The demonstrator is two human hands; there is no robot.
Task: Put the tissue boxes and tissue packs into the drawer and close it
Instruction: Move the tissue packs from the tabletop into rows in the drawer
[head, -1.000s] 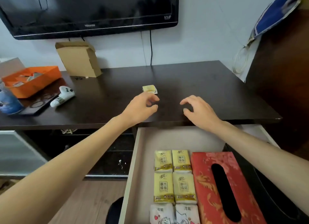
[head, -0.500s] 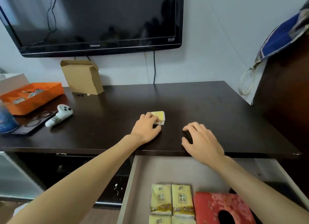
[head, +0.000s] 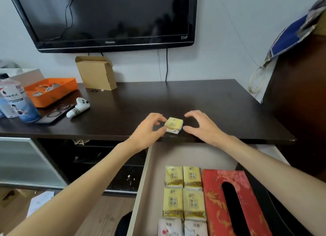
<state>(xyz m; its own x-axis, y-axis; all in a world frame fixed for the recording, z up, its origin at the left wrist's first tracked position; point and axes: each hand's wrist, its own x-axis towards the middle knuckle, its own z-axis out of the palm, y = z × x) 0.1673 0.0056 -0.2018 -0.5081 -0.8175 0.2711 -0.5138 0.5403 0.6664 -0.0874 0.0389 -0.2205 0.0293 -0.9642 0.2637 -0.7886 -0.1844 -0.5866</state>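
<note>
A small stack of two tissue packs [head: 173, 125], yellow on top of white, sits near the front edge of the dark tabletop [head: 211, 101]. My left hand [head: 150, 130] pinches its left side with thumb and fingers. My right hand [head: 202, 126] hovers just right of it, fingers curved and apart, not touching. Below, the open drawer [head: 150, 191] holds several yellow tissue packs [head: 183, 191], two white packs [head: 181, 227] and a red tissue box [head: 232, 204].
On the left of the tabletop stand an orange tray [head: 51, 91], a water bottle [head: 15, 100], a phone [head: 54, 114] and a white controller [head: 78, 107]. A cardboard box [head: 97, 73] leans at the wall under the TV [head: 112, 17]. A dark cabinet [head: 299, 94] stands at right.
My left hand has drawn the packs nearer to the table's front edge and now pinches them. My right hand lifted off the table and opened beside them.
</note>
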